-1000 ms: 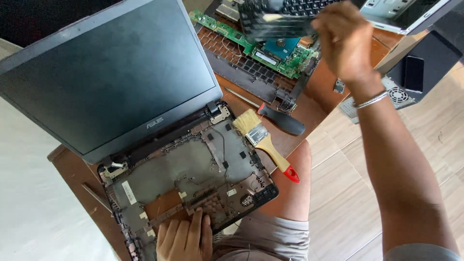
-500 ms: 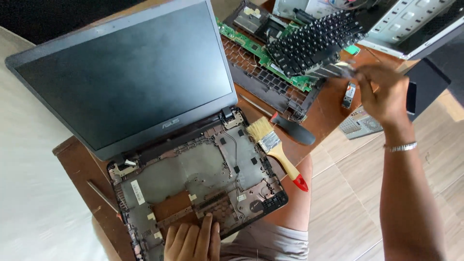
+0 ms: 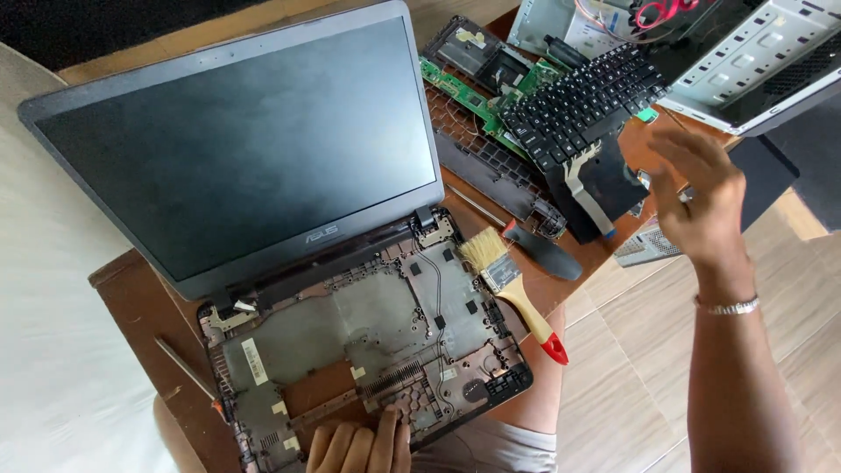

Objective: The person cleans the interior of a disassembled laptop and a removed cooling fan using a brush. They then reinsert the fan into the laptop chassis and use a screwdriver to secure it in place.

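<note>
A gutted laptop [image 3: 350, 350] lies open on a brown wooden table [image 3: 131, 298], its dark screen [image 3: 236, 149] tilted up behind the bare lower shell. To the left of the shell, a thin screwdriver [image 3: 186, 370] rests on the table, slanting toward the shell's near left corner. The left hand [image 3: 359, 447] lies flat on the near edge of the shell, fingers together and pressing down on the plastic, gripping nothing. Just right of the shell, a paintbrush [image 3: 512, 293] with pale bristles, a wooden handle and a red tip lies with its bristles against the shell's far right corner. Beyond the brush lies a dark flat tool [image 3: 539, 250], and farther back a green circuit board [image 3: 477, 101] and an empty keyboard frame [image 3: 491, 166]. A loose black keyboard [image 3: 583, 105] rests on top of these, tilted, well to the right of the laptop screen. The right hand [image 3: 701, 206] hovers in the air just right of that keyboard, fingers spread wide and holding nothing, a metal bracelet [image 3: 725, 307] on its wrist. A grey computer case [image 3: 753, 61] stands behind it.
</note>
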